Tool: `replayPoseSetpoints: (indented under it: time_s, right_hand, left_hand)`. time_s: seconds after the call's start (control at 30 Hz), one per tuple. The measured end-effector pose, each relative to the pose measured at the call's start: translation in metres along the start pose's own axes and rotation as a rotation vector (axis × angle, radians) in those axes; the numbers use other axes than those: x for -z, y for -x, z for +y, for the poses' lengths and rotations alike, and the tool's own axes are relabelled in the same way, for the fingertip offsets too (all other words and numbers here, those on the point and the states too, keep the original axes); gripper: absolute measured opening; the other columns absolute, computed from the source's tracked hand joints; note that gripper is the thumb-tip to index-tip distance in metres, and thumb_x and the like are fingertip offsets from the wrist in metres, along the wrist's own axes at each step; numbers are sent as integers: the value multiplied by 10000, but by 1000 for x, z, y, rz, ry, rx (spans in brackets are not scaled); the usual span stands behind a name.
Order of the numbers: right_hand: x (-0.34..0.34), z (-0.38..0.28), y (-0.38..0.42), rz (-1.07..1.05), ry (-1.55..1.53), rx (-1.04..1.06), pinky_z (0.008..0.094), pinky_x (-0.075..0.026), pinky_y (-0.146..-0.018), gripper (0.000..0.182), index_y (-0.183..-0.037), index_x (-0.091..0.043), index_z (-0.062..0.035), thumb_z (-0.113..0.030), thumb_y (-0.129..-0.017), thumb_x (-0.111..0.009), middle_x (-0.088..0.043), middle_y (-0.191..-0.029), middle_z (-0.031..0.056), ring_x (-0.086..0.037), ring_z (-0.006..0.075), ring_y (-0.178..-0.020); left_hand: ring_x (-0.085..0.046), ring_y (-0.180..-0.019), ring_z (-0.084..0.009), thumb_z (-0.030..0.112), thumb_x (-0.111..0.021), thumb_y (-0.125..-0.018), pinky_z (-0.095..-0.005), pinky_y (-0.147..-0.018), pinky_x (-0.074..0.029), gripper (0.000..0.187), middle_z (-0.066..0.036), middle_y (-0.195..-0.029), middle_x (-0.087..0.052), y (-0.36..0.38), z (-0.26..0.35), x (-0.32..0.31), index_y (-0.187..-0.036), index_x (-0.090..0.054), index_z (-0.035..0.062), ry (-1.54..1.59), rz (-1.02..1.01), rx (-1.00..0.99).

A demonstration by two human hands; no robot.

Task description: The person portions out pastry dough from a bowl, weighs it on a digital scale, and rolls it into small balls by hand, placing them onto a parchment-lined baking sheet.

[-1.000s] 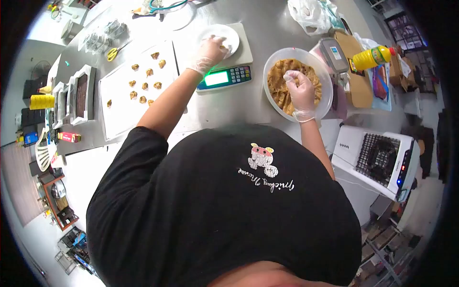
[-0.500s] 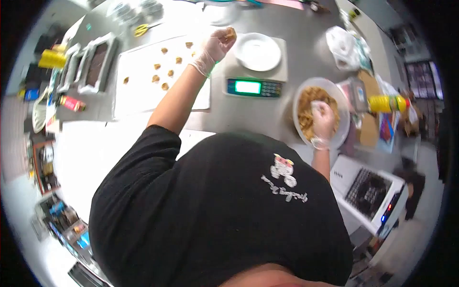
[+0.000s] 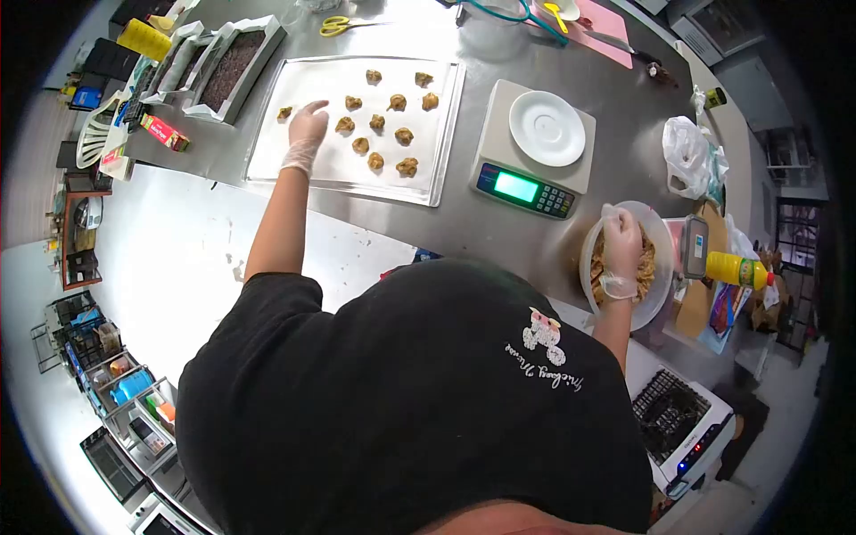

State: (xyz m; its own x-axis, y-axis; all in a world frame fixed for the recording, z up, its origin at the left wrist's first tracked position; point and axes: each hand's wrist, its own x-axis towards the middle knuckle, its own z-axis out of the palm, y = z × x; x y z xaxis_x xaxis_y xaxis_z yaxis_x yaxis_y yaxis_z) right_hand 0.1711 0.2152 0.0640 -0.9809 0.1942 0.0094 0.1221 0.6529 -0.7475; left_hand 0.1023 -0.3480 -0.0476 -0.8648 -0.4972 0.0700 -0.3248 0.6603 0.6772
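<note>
My left hand (image 3: 308, 134), in a clear glove, hovers over the left part of a paper-lined baking tray (image 3: 441, 143). Its fingers are stretched out, and I see nothing in them. Just left of it lies a small dough lump (image 3: 284, 113); several more dough lumps (image 3: 377, 121) sit in loose rows to the right. My right hand (image 3: 622, 241), also gloved, is over a clear plastic bowl (image 3: 662, 294) of brown dough (image 3: 649, 267). Its fingers are curled closed near the bowl's far side; whatever they hold is hidden.
Between tray and bowl stands a digital scale (image 3: 492, 143) bearing a white saucer (image 3: 548, 129). Dark-filled loaf tins (image 3: 234, 76) and yellow scissors (image 3: 335, 26) lie at the back left. A knife (image 3: 609, 41) rests on a pink board (image 3: 615, 25). A yellow bottle (image 3: 736, 269) is right of the bowl.
My left hand has gone from beside the scale to the left part of the tray, and the dough lump it held is no longer in it. My right hand has lifted toward the bowl's far rim.
</note>
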Motion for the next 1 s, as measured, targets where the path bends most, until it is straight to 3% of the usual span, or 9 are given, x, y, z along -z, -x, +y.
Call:
replayPoseSetpoints:
  time_s: [0.03, 0.1, 0.17, 0.23, 0.4, 0.63, 0.77, 0.87, 1.0]
  right_hand:
    - [-3, -19, -1, -38, -27, -22, 316, -408, -740, 289, -842, -578, 17, -272, -841, -578, -582, -791, 122, -532, 237, -766]
    - [-13, -48, -8, -66, -71, -17, 322, -410, -755, 290, -849, -574, 33, -257, -851, -560, -577, -811, 139, -539, 260, -800]
    - [-26, -68, -17, -41, -88, 253, 335, -413, -793, 253, -904, -568, 31, -213, -844, -547, -564, -874, 150, -540, 270, -852]
    - [-42, -71, -27, -26, -32, 534, 358, -409, -835, 242, -969, -556, 17, -176, -822, -546, -543, -942, 154, -530, 297, -909]
    - [-39, -109, -15, -224, -202, 682, 358, -356, -943, 378, -1106, -535, 5, -278, -858, -489, -534, -1095, 187, -489, 326, -1071]
    - [0, -46, -19, 2, -370, 731, 352, -290, -1021, 648, -1259, -423, 46, -502, -920, -363, -464, -1279, 189, -418, 287, -1214]
    - [26, 9, 10, 74, -397, 536, 346, -292, -1023, 598, -1273, -416, 51, -437, -931, -378, -472, -1275, 180, -433, 269, -1201]
    - [44, 52, 43, 147, -332, 344, 330, -304, -1012, 567, -1277, -417, 51, -399, -933, -392, -491, -1253, 171, -453, 249, -1176]
    - [58, 89, 87, 215, -351, 158, 308, -324, -989, 537, -1283, -413, 50, -358, -934, -415, -501, -1240, 152, -473, 216, -1138]
  left_hand:
    - [-591, -930, -148, 157, -528, -771, -242, -844, -435, 300, -96, -957, -659, 17, 29, 1, -1021, -658, 54, -212, 29, -103]
    - [-584, -909, -154, 173, -490, -813, -267, -851, -437, 309, -97, -970, -650, 50, 86, -17, -1068, -637, 79, 233, -113, -8]
    - [-523, -1024, -154, 256, -464, -897, -293, -944, -365, 356, -97, -1121, -591, 85, 116, -56, -1169, -565, 50, 521, -483, -289]
    - [-470, -1139, -190, 341, -475, -913, -318, -986, -338, 464, -97, -1219, -532, 135, 200, -52, -1246, -486, 18, 1006, -1037, 206]
    - [-503, -1111, -241, 260, -473, -923, -339, -974, -394, 466, -137, -1209, -504, 175, 284, -74, -1305, -374, 13, 1484, -1409, 399]
    - [-501, -1121, -199, 109, -493, -890, -294, -999, -372, 370, -124, -1198, -506, 154, 301, -88, -1242, -436, 12, 1349, -1416, 334]
    - [-587, -979, -158, 122, -589, -856, -258, -926, -433, 293, -93, -1057, -614, 130, 306, -108, -1129, -562, 16, 672, -997, -132]
    - [-654, -834, -144, 201, -642, -825, -270, -766, -508, 266, -85, -931, -683, 112, 308, -110, -1042, -638, 46, 157, -725, -770]
    - [-643, -858, -140, 211, -636, -826, -264, -779, -491, 269, -92, -945, -679, 96, 309, -125, -1023, -643, 28, 189, -752, -717]
